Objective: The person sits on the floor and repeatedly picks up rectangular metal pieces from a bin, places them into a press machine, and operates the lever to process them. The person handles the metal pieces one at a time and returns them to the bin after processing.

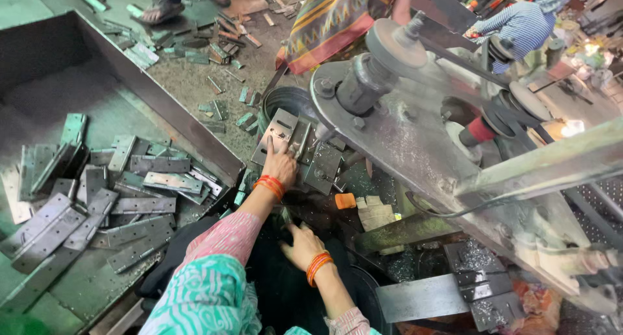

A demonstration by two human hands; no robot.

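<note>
The left hand (280, 164) is pressing its fingers flat on a grey metal hinge plate (279, 132) lying under the machine (402, 134), grasping nothing. The right hand (302, 245) is resting below the machine with fingers spread loose, reaching into a dark gap where whatever it touches is too shadowed to make out. Left of the machine, a metal tray (195, 130) is crowding the space with piled hinges (139, 205), leaving little room. Its left edge is running out of view.

No packages, labels, signs or screens visible anywhere near either hand. Surroundings show only bare metal parts and machinery, none carrying tags or printed markings.
</note>
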